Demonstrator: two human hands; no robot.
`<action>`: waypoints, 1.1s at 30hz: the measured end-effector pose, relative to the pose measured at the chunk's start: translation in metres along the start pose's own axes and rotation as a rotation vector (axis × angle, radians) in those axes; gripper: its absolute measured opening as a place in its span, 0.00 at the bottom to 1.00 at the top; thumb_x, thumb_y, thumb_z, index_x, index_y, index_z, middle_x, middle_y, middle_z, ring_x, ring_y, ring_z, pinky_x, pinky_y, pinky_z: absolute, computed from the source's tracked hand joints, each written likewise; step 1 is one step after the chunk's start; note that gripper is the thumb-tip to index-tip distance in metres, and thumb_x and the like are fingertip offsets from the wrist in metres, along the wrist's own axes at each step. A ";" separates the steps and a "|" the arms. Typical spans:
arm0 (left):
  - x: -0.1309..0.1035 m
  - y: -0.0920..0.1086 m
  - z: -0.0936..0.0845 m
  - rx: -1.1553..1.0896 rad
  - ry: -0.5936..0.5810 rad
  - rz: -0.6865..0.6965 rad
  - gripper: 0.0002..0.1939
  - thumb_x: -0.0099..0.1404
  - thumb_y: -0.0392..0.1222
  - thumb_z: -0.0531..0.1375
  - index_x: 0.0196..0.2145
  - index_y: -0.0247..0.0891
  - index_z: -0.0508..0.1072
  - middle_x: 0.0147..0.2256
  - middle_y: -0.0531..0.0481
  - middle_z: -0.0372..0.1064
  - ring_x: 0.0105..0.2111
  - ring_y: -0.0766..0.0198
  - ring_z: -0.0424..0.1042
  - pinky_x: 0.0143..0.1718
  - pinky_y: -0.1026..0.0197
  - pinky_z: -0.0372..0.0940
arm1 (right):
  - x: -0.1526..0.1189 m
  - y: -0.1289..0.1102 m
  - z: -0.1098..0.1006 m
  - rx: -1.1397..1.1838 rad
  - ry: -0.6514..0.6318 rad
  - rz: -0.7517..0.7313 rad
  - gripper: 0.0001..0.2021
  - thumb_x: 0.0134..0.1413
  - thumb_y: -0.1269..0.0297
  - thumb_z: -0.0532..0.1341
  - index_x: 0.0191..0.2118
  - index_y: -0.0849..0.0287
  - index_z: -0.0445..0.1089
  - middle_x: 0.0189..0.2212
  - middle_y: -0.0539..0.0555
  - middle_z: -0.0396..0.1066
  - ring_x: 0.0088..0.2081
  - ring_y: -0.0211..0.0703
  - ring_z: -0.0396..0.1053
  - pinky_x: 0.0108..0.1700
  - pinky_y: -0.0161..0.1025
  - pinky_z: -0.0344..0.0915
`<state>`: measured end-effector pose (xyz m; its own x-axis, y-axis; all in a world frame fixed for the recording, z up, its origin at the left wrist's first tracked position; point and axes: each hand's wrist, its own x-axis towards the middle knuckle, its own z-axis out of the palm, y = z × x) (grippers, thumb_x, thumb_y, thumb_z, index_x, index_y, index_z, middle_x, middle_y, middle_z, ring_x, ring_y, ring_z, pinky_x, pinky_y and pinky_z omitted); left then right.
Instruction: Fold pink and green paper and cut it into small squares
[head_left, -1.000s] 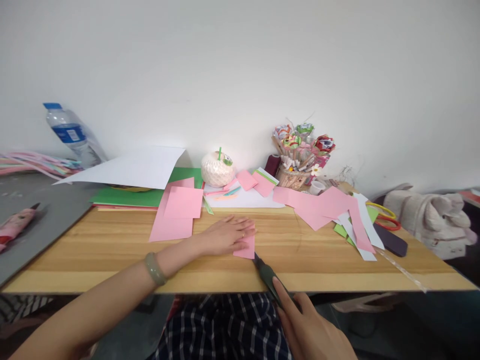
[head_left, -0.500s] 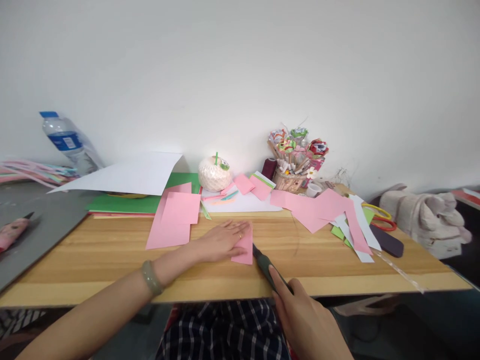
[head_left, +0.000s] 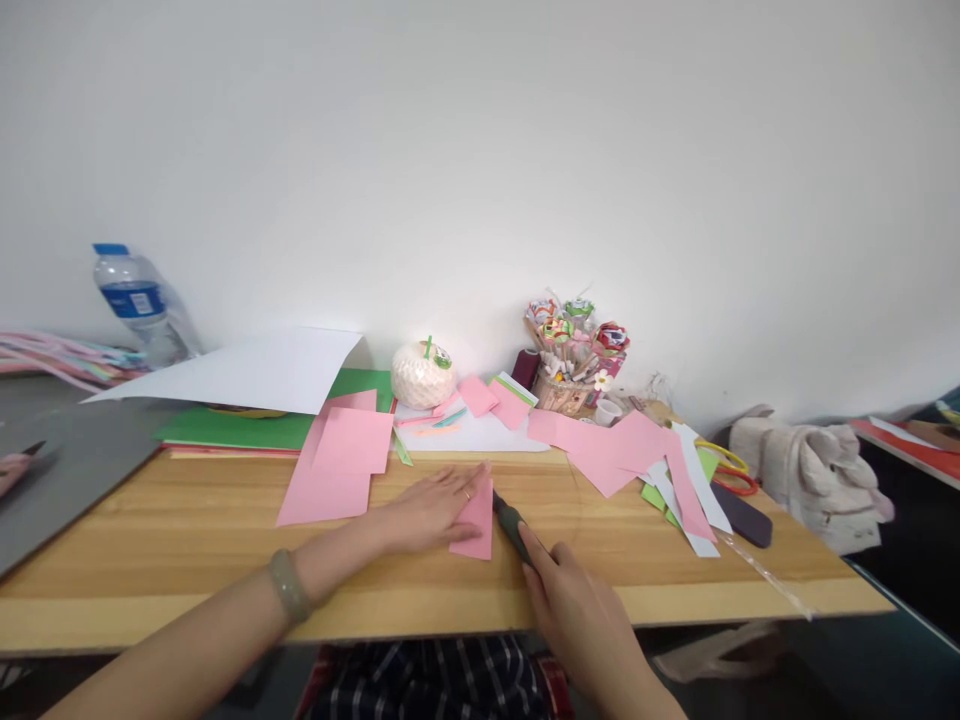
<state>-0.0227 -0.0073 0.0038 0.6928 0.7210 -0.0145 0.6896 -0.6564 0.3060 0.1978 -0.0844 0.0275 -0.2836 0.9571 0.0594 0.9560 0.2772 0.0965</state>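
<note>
Left hand (head_left: 433, 512) lies flat with its thumb apart from the fingers, on a small pink paper (head_left: 480, 535) against the tabletop (head_left: 202, 540), while the right hand (head_left: 564, 598), beside it and nearer the body, is wrapped around a dark tool (head_left: 513, 532) whose tip is at the paper's right edge, touching or just short of it, I cannot tell which. Too light a press from the left hand could let the tip skid or crease the paper, and since the left fingertips lie so near that edge, a leftward slip could run the tip into them.
</note>
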 end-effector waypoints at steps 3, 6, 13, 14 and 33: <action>0.000 0.001 -0.002 -0.015 0.012 0.009 0.40 0.67 0.58 0.45 0.62 0.40 0.20 0.64 0.46 0.25 0.63 0.57 0.35 0.61 0.55 0.35 | 0.006 0.000 0.000 0.100 0.003 0.014 0.21 0.58 0.67 0.48 0.57 0.53 0.60 0.31 0.56 0.68 0.26 0.47 0.70 0.23 0.37 0.57; -0.001 0.003 -0.003 -0.037 0.014 0.016 0.41 0.67 0.56 0.46 0.62 0.40 0.20 0.65 0.46 0.26 0.63 0.58 0.36 0.61 0.55 0.35 | 0.014 0.005 0.001 0.181 0.024 0.027 0.22 0.58 0.67 0.48 0.57 0.58 0.60 0.32 0.59 0.68 0.26 0.50 0.70 0.24 0.39 0.58; -0.002 0.004 -0.007 -0.182 0.041 -0.051 0.40 0.65 0.52 0.51 0.64 0.41 0.31 0.64 0.47 0.35 0.63 0.54 0.40 0.60 0.52 0.41 | 0.019 0.029 0.012 0.491 0.163 0.064 0.22 0.59 0.61 0.46 0.57 0.59 0.60 0.34 0.58 0.70 0.33 0.47 0.70 0.32 0.40 0.65; 0.000 0.004 -0.010 -0.207 0.054 -0.075 0.38 0.65 0.50 0.51 0.64 0.41 0.34 0.64 0.47 0.38 0.62 0.56 0.42 0.60 0.54 0.42 | 0.018 0.033 0.015 0.556 0.191 0.068 0.23 0.59 0.59 0.46 0.57 0.58 0.60 0.36 0.58 0.70 0.35 0.46 0.70 0.34 0.40 0.65; 0.081 0.002 -0.087 0.060 0.325 -0.633 0.13 0.64 0.37 0.48 0.47 0.38 0.62 0.44 0.43 0.66 0.44 0.55 0.67 0.35 0.60 0.60 | 0.010 0.044 0.034 1.505 0.457 0.305 0.29 0.51 0.51 0.58 0.58 0.57 0.59 0.32 0.51 0.70 0.21 0.32 0.59 0.24 0.33 0.61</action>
<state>0.0165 0.0691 0.0862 0.0641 0.9913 0.1153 0.9554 -0.0943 0.2798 0.2392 -0.0597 -0.0012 0.1893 0.9619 0.1972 0.1018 0.1805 -0.9783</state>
